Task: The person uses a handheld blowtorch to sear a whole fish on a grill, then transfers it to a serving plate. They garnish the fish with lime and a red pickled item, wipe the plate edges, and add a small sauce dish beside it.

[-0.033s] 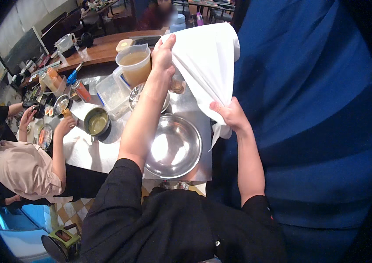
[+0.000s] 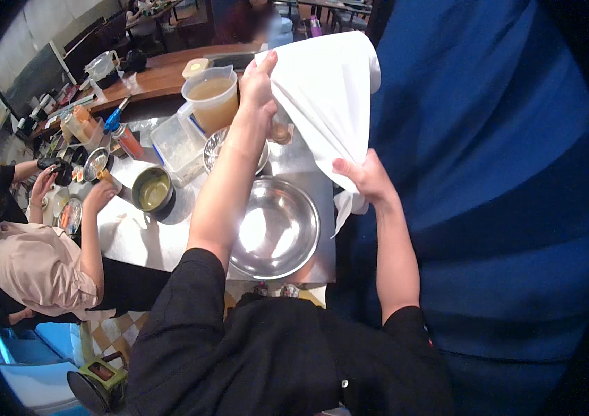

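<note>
A white cloth (image 2: 326, 93) is stretched between my hands above the steel counter, wide at its far end and gathered into folds toward me. My left hand (image 2: 257, 90) is closed on its far left edge, thumb on top. Lower and to the right, my right hand (image 2: 369, 179) grips the bunched part, and a loose tail hangs below the fist. Under my arms sits a large, shiny steel bowl (image 2: 277, 229), with no contents visible. Behind my left forearm, a smaller metal bowl (image 2: 212, 154) is partly hidden.
A clear jug (image 2: 212, 100) of cloudy brown liquid stands beyond a lidded plastic box (image 2: 175, 149). To the left are a dark pot (image 2: 153, 191), a blue-topped torch (image 2: 125, 139) and a co-worker (image 2: 41, 260) handling food. A blue curtain (image 2: 489, 208) hangs close on my right.
</note>
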Available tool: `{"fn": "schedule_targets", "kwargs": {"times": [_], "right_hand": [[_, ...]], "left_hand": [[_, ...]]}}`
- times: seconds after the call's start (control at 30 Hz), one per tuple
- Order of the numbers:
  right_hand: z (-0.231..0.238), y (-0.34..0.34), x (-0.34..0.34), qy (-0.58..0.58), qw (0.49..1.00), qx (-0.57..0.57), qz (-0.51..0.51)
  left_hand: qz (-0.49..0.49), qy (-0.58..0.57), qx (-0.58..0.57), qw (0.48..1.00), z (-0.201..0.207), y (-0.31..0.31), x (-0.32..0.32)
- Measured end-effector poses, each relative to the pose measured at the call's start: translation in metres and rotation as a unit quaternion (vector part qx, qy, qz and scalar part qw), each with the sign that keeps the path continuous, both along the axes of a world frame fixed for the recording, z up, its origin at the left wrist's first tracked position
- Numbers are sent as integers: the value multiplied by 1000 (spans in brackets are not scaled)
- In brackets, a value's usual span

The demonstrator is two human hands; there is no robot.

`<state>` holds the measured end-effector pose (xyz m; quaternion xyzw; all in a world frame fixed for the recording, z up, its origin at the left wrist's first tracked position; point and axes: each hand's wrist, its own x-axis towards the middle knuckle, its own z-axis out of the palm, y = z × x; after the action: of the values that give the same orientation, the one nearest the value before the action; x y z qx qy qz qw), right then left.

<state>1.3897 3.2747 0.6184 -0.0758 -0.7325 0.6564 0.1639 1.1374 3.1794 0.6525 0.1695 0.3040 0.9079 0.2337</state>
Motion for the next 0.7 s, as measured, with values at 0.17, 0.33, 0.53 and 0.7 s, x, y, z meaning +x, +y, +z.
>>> {"fn": "schedule_targets", "kwargs": {"times": [0.17,0.33,0.53,0.7], "right_hand": [[1,45,12,-28,998,56,-10],[23,60,-4,176,969,-146,-93],[-20,45,11,73,993,-18,-94],[-74,19,31,101,963,-249,-29]], "left_hand": [[-17,107,29,994,-15,0,13],[-92,348,77,930,-11,-31,64],[-56,151,37,986,5,-19,69],[-56,51,82,994,-20,-6,68]]}}
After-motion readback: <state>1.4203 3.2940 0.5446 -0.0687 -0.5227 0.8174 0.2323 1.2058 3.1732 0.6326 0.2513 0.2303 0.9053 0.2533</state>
